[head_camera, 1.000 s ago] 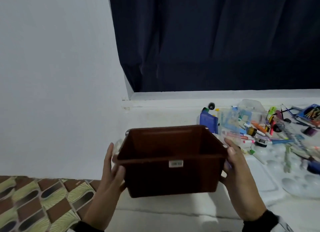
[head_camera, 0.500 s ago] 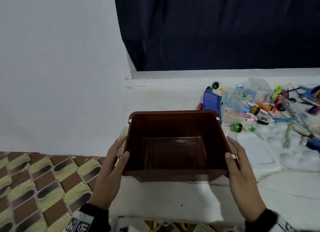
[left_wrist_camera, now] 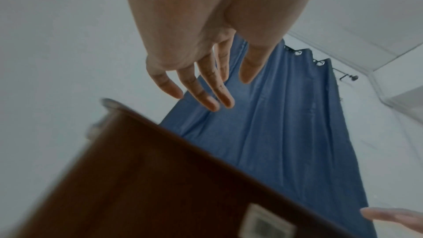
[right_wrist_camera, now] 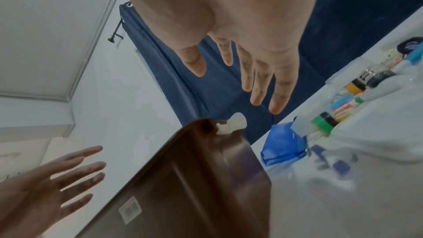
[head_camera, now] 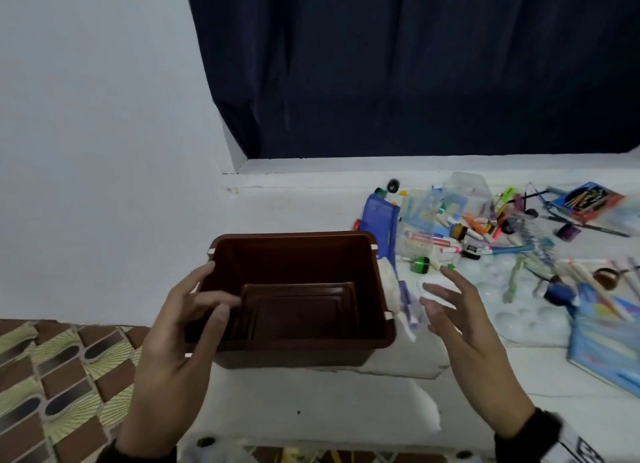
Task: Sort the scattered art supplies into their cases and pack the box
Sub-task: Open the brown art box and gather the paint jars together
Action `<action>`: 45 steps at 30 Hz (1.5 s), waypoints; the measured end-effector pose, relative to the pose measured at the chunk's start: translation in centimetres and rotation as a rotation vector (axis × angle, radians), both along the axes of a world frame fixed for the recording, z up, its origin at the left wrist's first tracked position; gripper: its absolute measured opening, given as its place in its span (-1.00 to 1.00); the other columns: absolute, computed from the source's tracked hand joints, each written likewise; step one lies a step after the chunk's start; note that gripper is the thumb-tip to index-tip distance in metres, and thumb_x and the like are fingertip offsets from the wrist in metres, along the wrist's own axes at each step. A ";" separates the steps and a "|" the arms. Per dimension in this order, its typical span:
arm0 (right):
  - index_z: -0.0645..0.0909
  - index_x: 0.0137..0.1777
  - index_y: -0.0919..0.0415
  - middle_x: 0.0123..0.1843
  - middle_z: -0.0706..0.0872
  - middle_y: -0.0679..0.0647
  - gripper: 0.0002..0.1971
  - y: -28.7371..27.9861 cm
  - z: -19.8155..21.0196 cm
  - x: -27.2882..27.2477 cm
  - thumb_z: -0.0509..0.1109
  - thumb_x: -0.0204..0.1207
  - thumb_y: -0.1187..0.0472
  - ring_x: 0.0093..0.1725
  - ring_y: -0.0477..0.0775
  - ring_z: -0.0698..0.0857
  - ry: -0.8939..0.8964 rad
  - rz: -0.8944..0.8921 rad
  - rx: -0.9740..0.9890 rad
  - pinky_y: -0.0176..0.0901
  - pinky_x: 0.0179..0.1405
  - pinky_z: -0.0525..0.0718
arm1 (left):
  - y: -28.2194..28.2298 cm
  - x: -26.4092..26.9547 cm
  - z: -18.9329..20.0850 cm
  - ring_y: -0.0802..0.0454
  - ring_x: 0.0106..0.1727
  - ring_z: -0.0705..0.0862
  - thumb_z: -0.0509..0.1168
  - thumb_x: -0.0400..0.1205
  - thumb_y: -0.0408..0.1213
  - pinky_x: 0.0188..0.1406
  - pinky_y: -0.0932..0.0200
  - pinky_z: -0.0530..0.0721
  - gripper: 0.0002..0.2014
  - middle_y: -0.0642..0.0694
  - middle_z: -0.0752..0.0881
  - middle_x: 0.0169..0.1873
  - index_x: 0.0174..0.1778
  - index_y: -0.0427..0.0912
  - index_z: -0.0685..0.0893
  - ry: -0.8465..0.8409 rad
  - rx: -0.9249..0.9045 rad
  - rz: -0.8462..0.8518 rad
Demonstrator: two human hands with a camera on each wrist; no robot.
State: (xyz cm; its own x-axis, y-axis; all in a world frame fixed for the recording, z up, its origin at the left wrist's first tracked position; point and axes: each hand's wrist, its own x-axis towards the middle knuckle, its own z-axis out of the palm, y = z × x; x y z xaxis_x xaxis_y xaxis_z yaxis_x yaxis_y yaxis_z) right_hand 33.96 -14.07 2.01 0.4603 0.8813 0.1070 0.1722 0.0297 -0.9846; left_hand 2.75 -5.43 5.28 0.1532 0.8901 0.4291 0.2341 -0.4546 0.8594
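Head view: both hands [head_camera: 173, 327] [head_camera: 460, 320] beside brown box [head_camera: 298, 350], apart.

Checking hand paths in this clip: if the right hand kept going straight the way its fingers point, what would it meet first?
Probably the green-capped bottle at the near edge of the heap of art supplies. The right hand, open, points forward past the brown box, touching nothing. Depth is unclear.

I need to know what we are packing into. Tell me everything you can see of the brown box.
The brown box is a glossy, plastic-looking rectangular bin with tapering walls, a rolled rim and a stepped floor. It stands upright and empty on the white table, left of the scattered supplies. A small white label sits on its near wall, and whitish clips show at the rim. Neither open hand grips it.
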 end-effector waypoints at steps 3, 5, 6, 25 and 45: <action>0.39 0.41 -0.28 0.11 0.76 -0.08 -0.60 -2.4 0.2 3.5 0.29 0.62 0.07 0.19 -0.07 0.72 -0.022 -0.021 0.005 0.12 0.22 0.65 | -2.8 4.9 0.4 -0.06 -0.19 0.69 0.30 0.75 -0.17 -0.05 0.07 0.68 -0.70 -0.09 0.63 -0.40 0.41 0.01 0.57 -0.124 -0.010 -0.058; 0.39 0.36 -0.26 0.02 0.78 0.01 -0.65 -4.4 0.1 6.5 0.27 0.63 0.08 0.14 -0.03 0.74 -0.028 -0.010 0.001 0.19 0.21 0.64 | -4.8 8.6 0.5 -0.05 -0.33 0.60 0.24 0.70 -0.33 -0.13 0.14 0.65 -0.72 -0.26 0.45 -0.48 0.33 -0.12 0.60 -0.192 -0.038 -0.094; 0.38 0.35 -0.25 -0.01 0.79 0.03 -0.66 -6.3 0.2 9.0 0.26 0.60 0.04 0.13 -0.02 0.74 -0.030 -0.009 0.000 0.20 0.21 0.63 | -6.1 11.9 0.2 -0.04 -0.37 0.56 0.22 0.66 -0.35 -0.20 0.20 0.63 -0.71 -0.33 0.38 -0.48 0.30 -0.18 0.60 -0.242 -0.064 -0.121; 0.50 0.28 -0.04 -0.10 0.76 0.02 -0.76 -16.1 1.2 32.9 0.29 0.67 0.23 -0.07 0.07 0.80 -0.141 -0.287 -0.082 0.13 0.06 0.68 | -7.2 42.4 -3.0 -0.16 -0.18 0.77 0.27 0.59 -0.13 -0.16 0.01 0.64 -0.65 -0.23 0.80 -0.12 0.30 0.00 0.62 -0.122 -0.459 -0.571; 0.39 0.38 -0.09 0.11 0.58 -0.07 -0.60 -17.6 1.8 63.2 0.36 0.57 0.02 0.04 0.09 0.67 -0.978 -0.049 -0.585 0.07 0.05 0.67 | -13.0 66.5 -5.1 -0.01 0.35 0.45 0.04 0.66 0.37 0.32 -0.05 0.35 -0.42 0.07 0.49 0.32 0.57 0.25 0.28 1.198 0.248 -0.830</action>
State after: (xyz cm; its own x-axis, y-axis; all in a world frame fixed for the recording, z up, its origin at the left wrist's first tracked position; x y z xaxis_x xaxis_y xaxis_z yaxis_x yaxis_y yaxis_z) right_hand 97.21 -31.71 3.78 0.4409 0.8974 0.0172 0.8617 -0.4178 -0.2881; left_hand 69.24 -18.46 0.14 0.9352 0.2971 -0.1929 0.3373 -0.9133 0.2283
